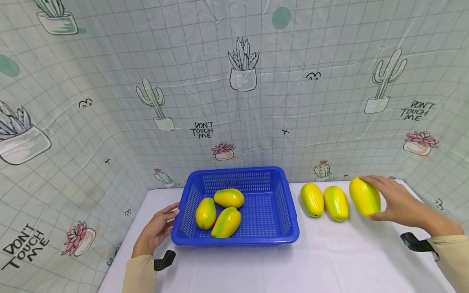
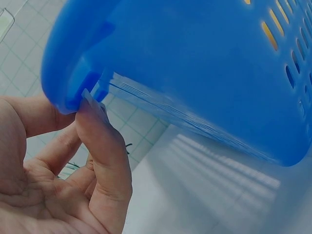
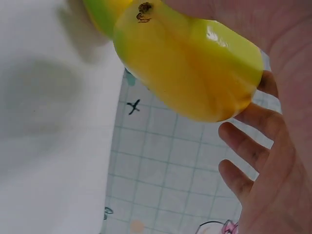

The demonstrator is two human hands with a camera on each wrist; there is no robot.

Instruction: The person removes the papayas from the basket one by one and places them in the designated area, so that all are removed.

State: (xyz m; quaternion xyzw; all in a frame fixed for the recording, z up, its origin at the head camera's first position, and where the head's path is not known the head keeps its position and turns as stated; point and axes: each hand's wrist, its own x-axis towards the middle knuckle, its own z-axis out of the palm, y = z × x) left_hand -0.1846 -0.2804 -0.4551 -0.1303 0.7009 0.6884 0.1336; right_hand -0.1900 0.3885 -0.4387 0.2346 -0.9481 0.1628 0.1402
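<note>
A blue plastic basket (image 1: 289,219) stands on the table, with three yellow-green papayas (image 1: 229,198) lying in its left half. My left hand (image 1: 158,228) is at the basket's left side; in the left wrist view, its thumb and a finger pinch the rim (image 2: 56,83). To the right, my right hand (image 1: 397,201) grips a glossy papaya (image 1: 362,197) between thumb and fingers. Seen from the right wrist, this papaya (image 3: 190,68) shows a dark stem scar, and several fingertips are spread apart from it. Two more papayas (image 1: 312,199) lie side by side between the basket and my right hand.
White cloth covers the table (image 1: 322,260). Behind and on both sides rises a grid-patterned cloth (image 1: 264,114) printed with potted cacti and lettering. The basket's back rim is close to this cloth. A black wrist device (image 1: 165,260) sits by each sleeve.
</note>
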